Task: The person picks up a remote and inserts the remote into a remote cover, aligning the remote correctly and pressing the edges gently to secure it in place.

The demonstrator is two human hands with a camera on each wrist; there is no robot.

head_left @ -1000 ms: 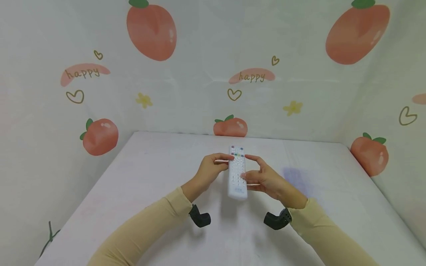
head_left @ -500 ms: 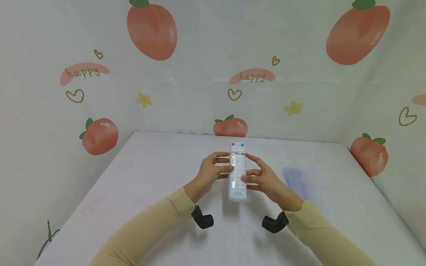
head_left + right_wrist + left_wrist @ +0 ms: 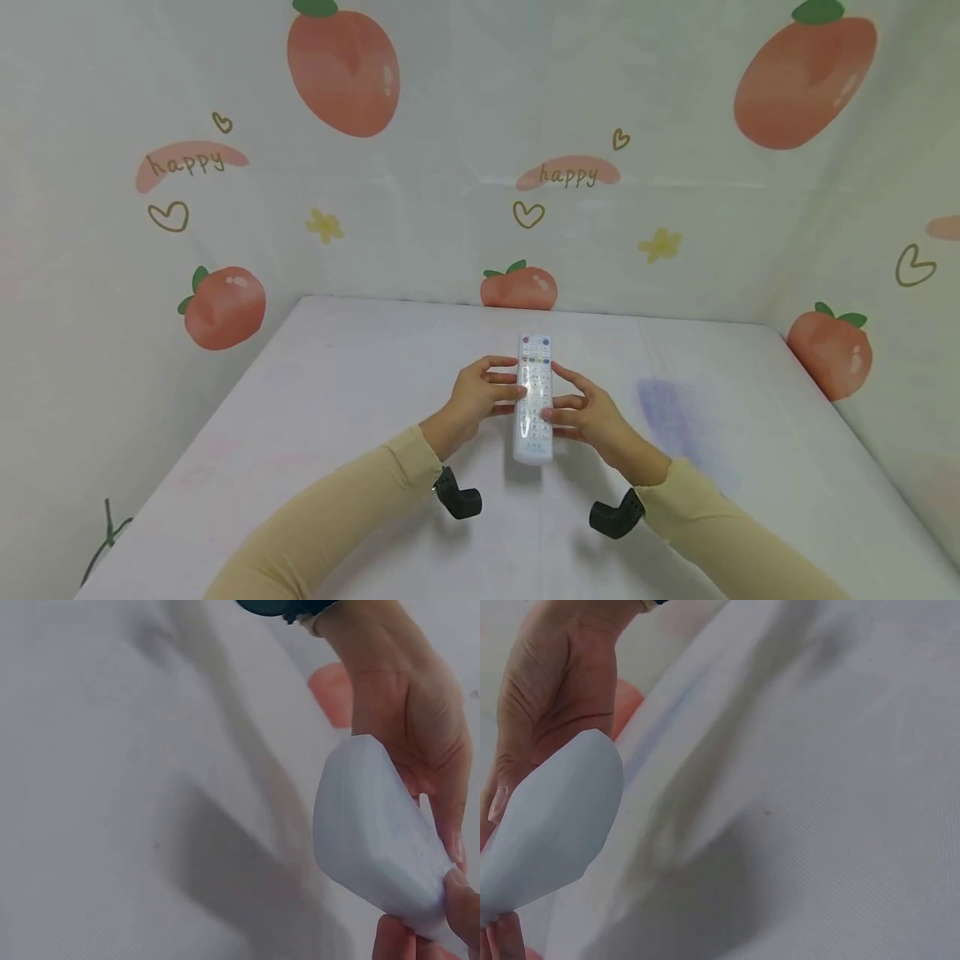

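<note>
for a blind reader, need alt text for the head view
Two hands, the left hand and right hand, hold a white remote control by its long sides above a white table. Peach-print walls stand behind.

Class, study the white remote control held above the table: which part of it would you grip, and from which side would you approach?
Probably the long side edges near the middle of the remote control, coming in from left and right. It is long, narrow and flat, buttons facing up, so its edges suit opposing fingers. The left hand and right hand hold it that way, above the table.
</note>
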